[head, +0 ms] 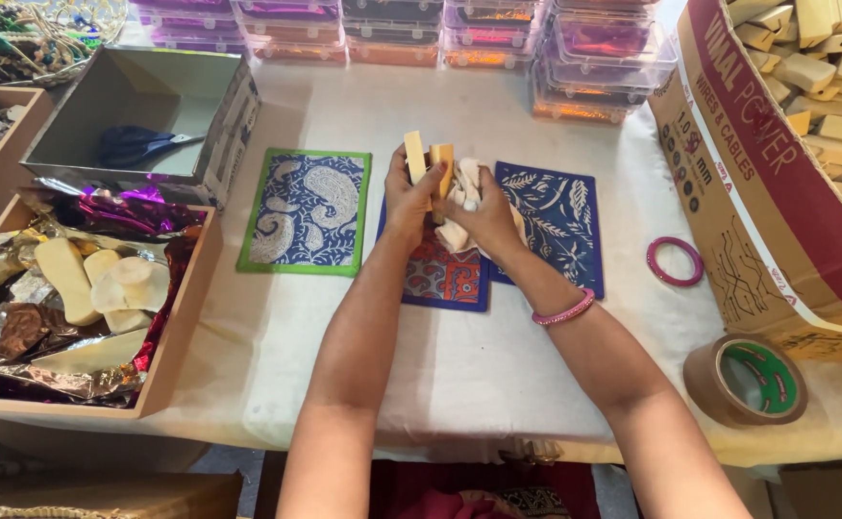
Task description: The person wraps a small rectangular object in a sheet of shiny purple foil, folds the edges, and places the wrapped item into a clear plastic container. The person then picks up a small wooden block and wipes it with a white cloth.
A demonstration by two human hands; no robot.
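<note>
My left hand (404,197) holds two pale wooden blocks (428,160) upright above the table. My right hand (483,216) grips a crumpled cream cloth (461,192) pressed against the blocks. Both hands hover over a small red and blue printed mat (443,279). A blue mat with white leaf pattern (560,221) lies just right of it, and a green-edged blue paisley mat (306,211) lies to the left. A pink bangle is on my right wrist.
A cardboard box of wooden blocks (825,86) stands at right, with a loose pink bangle (675,260) and brown tape roll (746,380) near it. A grey box with scissors (142,144) and a tray of foil and wooden shapes (75,298) sit left. Clear plastic cases (498,34) line the back.
</note>
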